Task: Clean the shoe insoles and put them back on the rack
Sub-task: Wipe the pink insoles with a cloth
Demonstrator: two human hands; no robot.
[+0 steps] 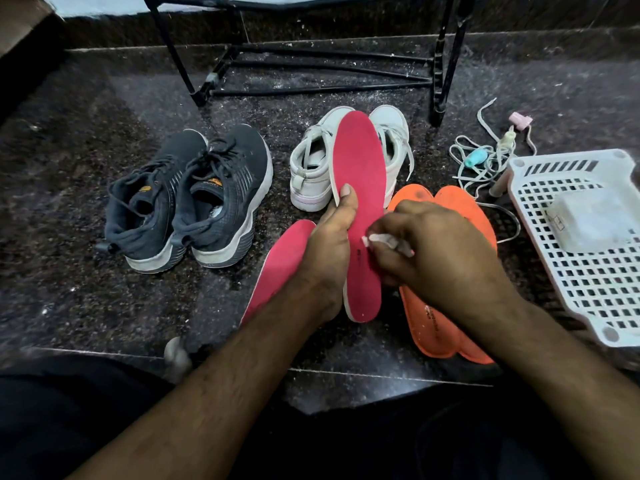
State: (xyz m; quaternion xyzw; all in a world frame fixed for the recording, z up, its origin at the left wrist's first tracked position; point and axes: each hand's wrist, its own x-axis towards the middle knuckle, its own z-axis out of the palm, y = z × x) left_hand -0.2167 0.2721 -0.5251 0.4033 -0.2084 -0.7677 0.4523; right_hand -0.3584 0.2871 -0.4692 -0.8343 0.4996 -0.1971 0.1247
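surface: dark speckled stone floor [86, 271], dusted with pale grit, with a raised step of the same stone across the top of the frame. black metal shoe rack [311, 60] stands at upper centre, its lower bars bare. left hand [329, 251] grips a pink insole [360, 174] at centre frame, thumb laid on its face, fingers behind it. right hand [443, 258] has its fingers curled round a small white wipe [381, 241], which touches that insole. a second pink insole [280, 265] lies flat lower centre. two orange insoles [450, 209] lie right of centre. dark trainers [194, 199] sit at left, white shoes [318, 168] at centre. white perforated basket [585, 251] lies at the right edge, loose laces [485, 157] beside it.
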